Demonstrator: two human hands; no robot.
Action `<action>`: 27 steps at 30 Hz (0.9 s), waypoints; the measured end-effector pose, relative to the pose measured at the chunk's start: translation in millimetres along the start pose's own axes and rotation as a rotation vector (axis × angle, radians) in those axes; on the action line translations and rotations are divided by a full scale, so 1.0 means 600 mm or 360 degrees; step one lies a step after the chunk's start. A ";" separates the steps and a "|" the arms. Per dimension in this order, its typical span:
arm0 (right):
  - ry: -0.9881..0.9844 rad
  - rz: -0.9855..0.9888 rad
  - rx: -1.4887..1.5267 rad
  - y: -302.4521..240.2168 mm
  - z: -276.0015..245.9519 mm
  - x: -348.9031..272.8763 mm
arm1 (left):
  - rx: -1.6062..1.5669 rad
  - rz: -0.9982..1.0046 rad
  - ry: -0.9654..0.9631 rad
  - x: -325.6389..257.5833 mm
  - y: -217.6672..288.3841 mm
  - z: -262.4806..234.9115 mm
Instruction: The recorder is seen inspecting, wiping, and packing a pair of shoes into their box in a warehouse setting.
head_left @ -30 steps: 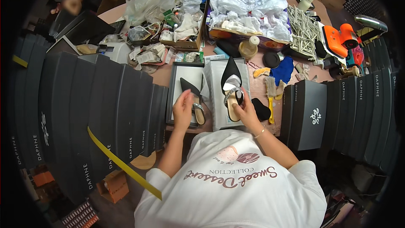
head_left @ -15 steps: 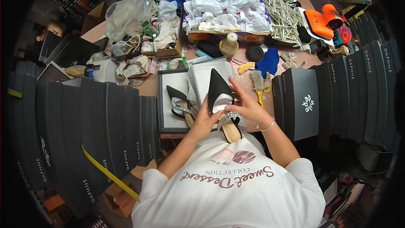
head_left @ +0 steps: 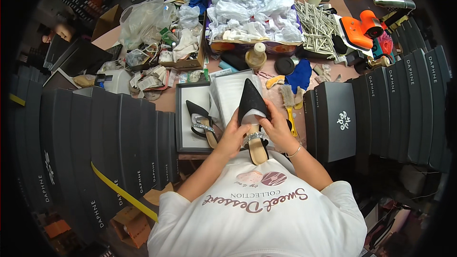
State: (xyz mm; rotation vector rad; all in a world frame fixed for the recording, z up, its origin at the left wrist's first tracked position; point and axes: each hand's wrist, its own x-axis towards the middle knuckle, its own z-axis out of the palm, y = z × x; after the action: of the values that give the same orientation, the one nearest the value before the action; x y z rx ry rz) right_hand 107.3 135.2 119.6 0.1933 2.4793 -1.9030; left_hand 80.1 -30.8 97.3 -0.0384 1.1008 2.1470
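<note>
Close to my body I hold up a black pointed-toe shoe (head_left: 252, 101), its toe aimed away from me. White stuffing shows inside the toe, and a glittering strap crosses the beige insole. My left hand (head_left: 233, 135) is closed on the shoe's left side, thumb near its opening. On the other side, my right hand (head_left: 277, 126) grips it with the thumb beside the stuffing. A matching shoe (head_left: 202, 123) lies to the left in an open grey shoebox (head_left: 180, 128), with white tissue paper (head_left: 233, 90) over the box's right part.
Dark shoeboxes (head_left: 109, 138) stand in rows at left, and more (head_left: 338, 123) at right. Beyond the open box are a yellow-handled brush (head_left: 290, 119), a blue cloth (head_left: 301, 74) and a bottle (head_left: 256, 57). Further back sit a box of white plastic wrapping (head_left: 252, 14) and a pile of pale sticks (head_left: 316, 28).
The shoe has turned slightly and straightened. My right hand's fingers, raised and spread before, have come down around the shoe's side.
</note>
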 end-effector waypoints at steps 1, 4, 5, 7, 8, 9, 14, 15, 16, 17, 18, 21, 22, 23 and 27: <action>0.0010 0.0088 -0.0034 -0.011 -0.001 -0.003 | -0.0086 -0.0069 0.0102 0.000 -0.003 0.007; 0.0442 -0.0609 -0.0875 -0.017 -0.007 0.006 | -0.0025 -0.0068 0.0139 0.014 -0.026 -0.003; 0.0505 -0.0737 -0.1012 -0.018 -0.011 0.012 | 0.0010 -0.0115 0.0172 0.017 -0.029 -0.009; 0.0254 -0.0739 -0.1273 -0.013 -0.018 0.013 | -0.0056 -0.0134 0.0277 0.016 -0.038 -0.007; 0.0124 -0.0738 -0.1401 -0.010 -0.021 0.014 | -0.0089 -0.0142 0.0331 0.014 -0.044 -0.005; 0.0149 -0.0809 -0.1366 -0.007 -0.020 0.015 | -0.0168 -0.0135 0.0354 0.008 -0.043 0.003; 0.0167 -0.1050 -0.1324 0.006 -0.021 0.020 | -0.0167 -0.0153 0.0375 0.005 -0.048 0.012; 0.0152 -0.1031 -0.1336 0.009 -0.020 0.022 | -0.0140 -0.0157 0.0374 0.006 -0.052 0.011; 0.0137 -0.1013 -0.1348 0.011 -0.017 0.024 | -0.0113 -0.0160 0.0373 0.006 -0.055 0.010; 0.0122 -0.0995 -0.1360 0.012 -0.015 0.027 | -0.0120 -0.0145 0.0374 0.007 -0.057 0.009; 0.0069 -0.1004 -0.1386 0.009 -0.013 0.028 | -0.0126 -0.0136 0.0376 0.005 -0.060 0.007; -0.0080 -0.0954 -0.1453 0.001 -0.013 0.040 | -0.0167 -0.0154 0.0375 0.002 -0.061 0.006; -0.0124 -0.0886 -0.1470 0.004 -0.014 0.043 | -0.0183 -0.0167 0.0370 0.002 -0.058 0.007; -0.0167 -0.0818 -0.1485 0.006 -0.015 0.046 | -0.0175 -0.0175 0.0355 0.001 -0.056 0.010; -0.0291 -0.0748 -0.1362 0.009 -0.019 0.051 | -0.0185 -0.0241 0.0443 -0.006 -0.043 0.025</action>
State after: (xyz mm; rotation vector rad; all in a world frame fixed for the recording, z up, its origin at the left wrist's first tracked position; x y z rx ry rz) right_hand 78.2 150.3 115.0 -0.5783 3.0871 -0.6952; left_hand 102.8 -12.2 90.1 -0.4721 1.0871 2.1076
